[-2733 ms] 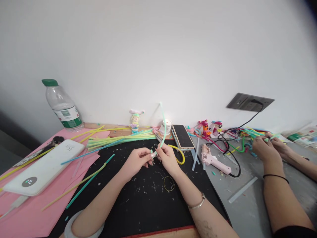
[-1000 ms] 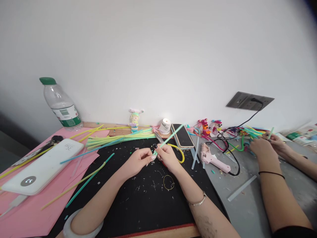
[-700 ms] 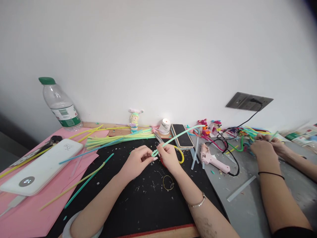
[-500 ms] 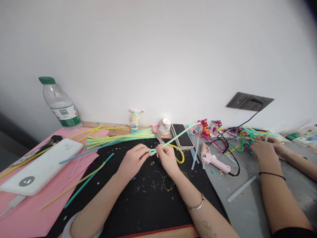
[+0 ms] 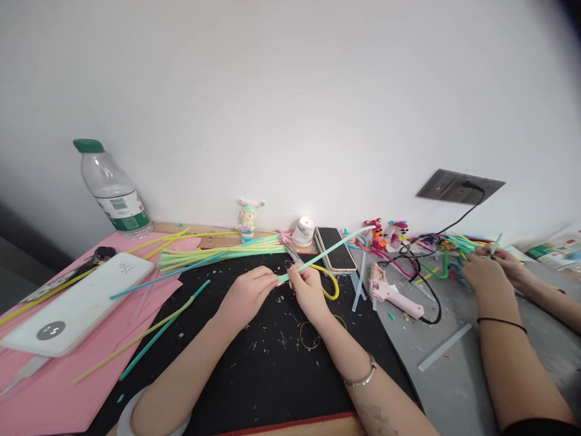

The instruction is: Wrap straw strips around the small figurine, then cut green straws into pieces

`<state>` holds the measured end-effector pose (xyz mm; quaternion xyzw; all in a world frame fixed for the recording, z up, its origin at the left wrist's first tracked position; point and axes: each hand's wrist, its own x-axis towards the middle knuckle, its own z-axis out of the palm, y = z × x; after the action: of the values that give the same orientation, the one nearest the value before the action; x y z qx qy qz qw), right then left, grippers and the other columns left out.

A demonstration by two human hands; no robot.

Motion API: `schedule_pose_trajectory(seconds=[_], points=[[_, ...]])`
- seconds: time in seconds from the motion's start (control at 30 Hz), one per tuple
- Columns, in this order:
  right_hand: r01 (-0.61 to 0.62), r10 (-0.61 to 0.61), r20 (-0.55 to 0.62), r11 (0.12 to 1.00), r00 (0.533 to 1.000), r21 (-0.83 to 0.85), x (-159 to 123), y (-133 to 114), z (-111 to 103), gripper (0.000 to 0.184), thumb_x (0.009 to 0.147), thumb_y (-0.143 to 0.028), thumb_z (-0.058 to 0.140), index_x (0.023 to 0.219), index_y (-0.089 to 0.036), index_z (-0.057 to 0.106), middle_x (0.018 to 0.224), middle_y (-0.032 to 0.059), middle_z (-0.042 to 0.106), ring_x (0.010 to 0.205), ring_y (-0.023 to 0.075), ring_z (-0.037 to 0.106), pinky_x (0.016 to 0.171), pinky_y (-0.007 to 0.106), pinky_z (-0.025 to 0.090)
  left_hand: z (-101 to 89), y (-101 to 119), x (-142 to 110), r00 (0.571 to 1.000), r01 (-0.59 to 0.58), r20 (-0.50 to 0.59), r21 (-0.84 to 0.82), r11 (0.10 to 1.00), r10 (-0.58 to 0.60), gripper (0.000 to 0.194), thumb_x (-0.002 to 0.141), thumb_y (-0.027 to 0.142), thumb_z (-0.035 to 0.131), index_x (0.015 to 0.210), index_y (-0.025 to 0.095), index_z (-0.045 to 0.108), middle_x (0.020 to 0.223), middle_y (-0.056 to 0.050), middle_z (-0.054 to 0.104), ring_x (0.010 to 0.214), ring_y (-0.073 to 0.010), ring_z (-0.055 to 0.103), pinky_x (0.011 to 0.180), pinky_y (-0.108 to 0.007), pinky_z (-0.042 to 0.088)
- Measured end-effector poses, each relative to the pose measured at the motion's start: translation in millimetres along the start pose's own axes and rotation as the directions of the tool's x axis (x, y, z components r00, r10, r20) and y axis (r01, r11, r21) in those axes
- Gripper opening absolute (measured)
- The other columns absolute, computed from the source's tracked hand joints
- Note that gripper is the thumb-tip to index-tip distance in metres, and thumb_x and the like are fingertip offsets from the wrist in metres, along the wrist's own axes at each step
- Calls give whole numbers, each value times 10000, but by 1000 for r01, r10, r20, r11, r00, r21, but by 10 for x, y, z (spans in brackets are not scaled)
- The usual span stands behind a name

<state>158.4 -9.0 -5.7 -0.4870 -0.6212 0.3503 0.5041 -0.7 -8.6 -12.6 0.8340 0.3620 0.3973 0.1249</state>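
We have the green stem (image 5: pixel 327 249) near the middle of the frame, held between both hands above the black mat (image 5: pixel 276 381). Its long axis slants from lower left to upper right: the near end sits at our left fingertips, and the free end points to the upper right, where it flattens slightly in front of the small pink figures (image 5: pixel 376 235). Along the way it passes across the phone (image 5: pixel 344 259) in our view.

Our left hand (image 5: pixel 247 293) is curled, thumb and fingers pinched together on the stem's lower-left end. Our right hand (image 5: pixel 308 292) grips it a little farther along, thumb pressed against the bent fingers; the two hands are close together, with a short piece of green showing between them.

Just behind our right hand we see the scissors (image 5: pixel 293 251) and a yellow loop (image 5: pixel 334 289). A white cup (image 5: pixel 304 231) stands beside the phone, and a bundle (image 5: pixel 222 255) of pale stems lies crosswise left of it, before a standing doll (image 5: pixel 247 222). Right of the mat lies the glue gun (image 5: pixel 397 297). At the far right, a co-worker's hands (image 5: pixel 488 270) hold another green piece (image 5: pixel 497 240).
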Motion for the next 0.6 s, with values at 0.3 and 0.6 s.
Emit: schedule_pose_trajectory(seconds=[0.3, 0.6], points=[[27, -26, 8, 997, 1000, -79, 18, 29, -27, 401, 869, -360, 443, 510, -187, 400, 491, -39, 392, 489, 100, 372, 515, 240, 297, -9, 36, 24, 997, 27, 70, 46, 999, -30, 272, 914, 187, 390, 789, 166, 631, 799, -36, 612, 703, -123, 567, 675, -240, 445], [83, -73, 83, 989, 994, -120, 13, 40, -19, 374, 886, -350, 418, 550, -185, 401, 535, -37, 387, 525, 104, 366, 539, 244, 292, 17, 32, 25, 990, 133, 42, -27, 991, -132, 143, 857, 242, 531, 920, 196, 650, 844, -31, 679, 744, -150, 616, 713, -259, 467]])
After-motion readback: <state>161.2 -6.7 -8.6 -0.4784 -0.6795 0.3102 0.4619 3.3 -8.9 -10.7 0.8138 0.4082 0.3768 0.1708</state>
